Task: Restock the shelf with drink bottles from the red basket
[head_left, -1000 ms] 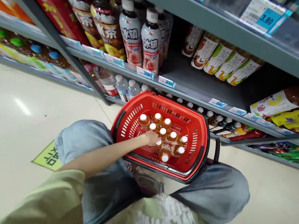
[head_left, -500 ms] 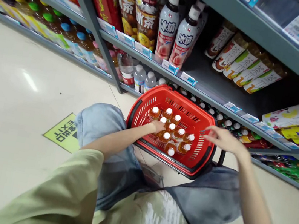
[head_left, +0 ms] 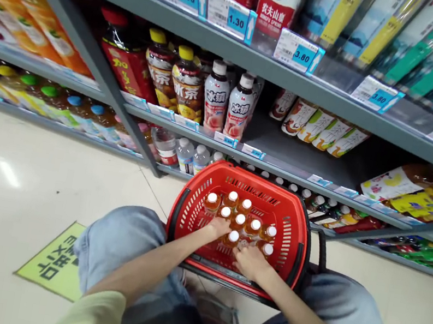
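A red plastic basket (head_left: 297,225) stands on the floor between my knees, below the shelves. Several amber drink bottles (head_left: 239,222) with white caps stand upright inside it. My left hand (head_left: 217,228) reaches into the near left of the basket and its fingers curl round a bottle there. My right hand (head_left: 252,261) is down in the near part of the basket, fingers closed on a bottle whose cap is hidden under the hand. Both forearms stretch from the bottom of the view.
Grey shelving (head_left: 297,78) with price tags holds large tea bottles (head_left: 187,88), pale bottles (head_left: 226,103) and flat yellow-labelled bottles (head_left: 411,189). Small bottles line the bottom shelf (head_left: 310,197). A yellow floor sticker (head_left: 54,262) lies left of my knee.
My right hand came from the shelf at the right, crossed over the basket's right rim and went down onto a bottle inside. The left hand stayed in the basket. The camera tilted up.
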`<action>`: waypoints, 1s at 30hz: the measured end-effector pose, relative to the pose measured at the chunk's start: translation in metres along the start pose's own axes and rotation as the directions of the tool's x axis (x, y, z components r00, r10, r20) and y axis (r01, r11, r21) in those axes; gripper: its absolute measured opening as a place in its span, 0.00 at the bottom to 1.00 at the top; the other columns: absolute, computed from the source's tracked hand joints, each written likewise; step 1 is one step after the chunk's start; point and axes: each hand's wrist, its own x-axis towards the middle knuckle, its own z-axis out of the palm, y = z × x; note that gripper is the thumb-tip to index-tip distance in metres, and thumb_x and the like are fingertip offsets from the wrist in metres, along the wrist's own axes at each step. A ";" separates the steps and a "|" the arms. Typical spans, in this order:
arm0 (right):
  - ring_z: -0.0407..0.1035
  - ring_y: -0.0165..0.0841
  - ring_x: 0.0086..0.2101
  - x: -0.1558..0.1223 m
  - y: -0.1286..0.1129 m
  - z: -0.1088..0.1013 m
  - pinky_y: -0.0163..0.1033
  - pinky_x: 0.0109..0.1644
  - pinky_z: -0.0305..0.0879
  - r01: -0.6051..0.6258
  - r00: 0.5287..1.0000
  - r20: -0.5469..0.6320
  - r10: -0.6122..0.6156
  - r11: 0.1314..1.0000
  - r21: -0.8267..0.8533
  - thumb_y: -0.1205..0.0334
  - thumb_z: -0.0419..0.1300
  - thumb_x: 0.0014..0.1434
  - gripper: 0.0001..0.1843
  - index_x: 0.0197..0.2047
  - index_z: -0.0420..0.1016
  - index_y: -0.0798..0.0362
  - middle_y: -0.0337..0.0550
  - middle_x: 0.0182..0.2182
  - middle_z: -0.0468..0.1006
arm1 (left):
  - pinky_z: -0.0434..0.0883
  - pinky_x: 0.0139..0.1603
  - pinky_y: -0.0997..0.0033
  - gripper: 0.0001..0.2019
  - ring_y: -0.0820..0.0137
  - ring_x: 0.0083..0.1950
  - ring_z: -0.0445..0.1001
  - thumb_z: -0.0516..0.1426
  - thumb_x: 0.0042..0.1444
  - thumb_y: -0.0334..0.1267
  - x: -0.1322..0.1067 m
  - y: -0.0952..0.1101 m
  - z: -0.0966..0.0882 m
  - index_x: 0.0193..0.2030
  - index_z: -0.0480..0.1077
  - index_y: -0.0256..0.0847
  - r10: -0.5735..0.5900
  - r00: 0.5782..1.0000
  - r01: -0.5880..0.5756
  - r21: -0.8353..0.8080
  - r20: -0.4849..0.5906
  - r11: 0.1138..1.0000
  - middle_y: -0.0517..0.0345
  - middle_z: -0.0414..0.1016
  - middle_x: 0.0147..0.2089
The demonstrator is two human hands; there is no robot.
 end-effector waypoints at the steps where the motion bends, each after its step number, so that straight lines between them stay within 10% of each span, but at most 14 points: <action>1: 0.75 0.52 0.54 0.001 0.002 0.001 0.50 0.56 0.71 0.001 1.000 0.011 -0.001 1.000 0.000 0.58 0.60 0.68 0.19 0.56 0.76 0.62 0.64 0.52 0.79 | 0.79 0.46 0.58 0.17 0.53 0.48 0.81 0.54 0.63 0.25 0.002 0.001 -0.002 0.53 0.80 0.38 -0.004 1.000 0.004 0.001 0.013 1.000 0.34 0.78 0.50; 11: 0.74 0.56 0.55 0.004 0.010 0.007 0.54 0.56 0.72 -0.044 0.998 -0.049 0.047 0.997 0.061 0.56 0.64 0.65 0.28 0.63 0.71 0.65 0.68 0.55 0.77 | 0.79 0.47 0.57 0.25 0.49 0.51 0.81 0.67 0.43 0.23 -0.026 0.000 -0.046 0.52 0.78 0.35 0.079 0.993 -0.077 -0.025 0.090 0.997 0.37 0.78 0.53; 16: 0.61 0.58 0.66 0.018 0.024 0.007 0.61 0.66 0.62 0.011 0.945 -0.321 0.068 0.971 0.237 0.52 0.75 0.54 0.50 0.72 0.58 0.60 0.68 0.67 0.64 | 0.76 0.42 0.65 0.17 0.59 0.45 0.79 0.66 0.42 0.32 -0.058 -0.014 -0.086 0.42 0.77 0.40 0.263 0.957 -0.284 -0.223 -0.120 0.932 0.50 0.78 0.47; 24: 0.72 0.50 0.58 0.064 0.025 0.035 0.56 0.65 0.65 0.428 0.793 -0.574 0.206 0.483 0.764 0.58 0.82 0.31 0.55 0.63 0.68 0.54 0.55 0.60 0.75 | 0.63 0.30 0.76 0.10 0.74 0.31 0.68 0.65 0.37 0.30 -0.084 -0.011 -0.124 0.31 0.80 0.39 0.051 0.785 -0.479 -0.553 -0.617 0.682 0.62 0.71 0.31; 30: 0.77 0.44 0.47 0.057 0.003 0.050 0.54 0.57 0.72 0.440 0.813 -0.519 0.265 0.304 0.845 0.54 0.80 0.36 0.48 0.59 0.68 0.53 0.47 0.49 0.81 | 0.64 0.27 0.78 0.13 0.74 0.30 0.71 0.70 0.37 0.35 -0.079 -0.014 -0.125 0.33 0.80 0.37 -0.221 0.748 -0.507 -0.754 -0.626 0.418 0.59 0.74 0.32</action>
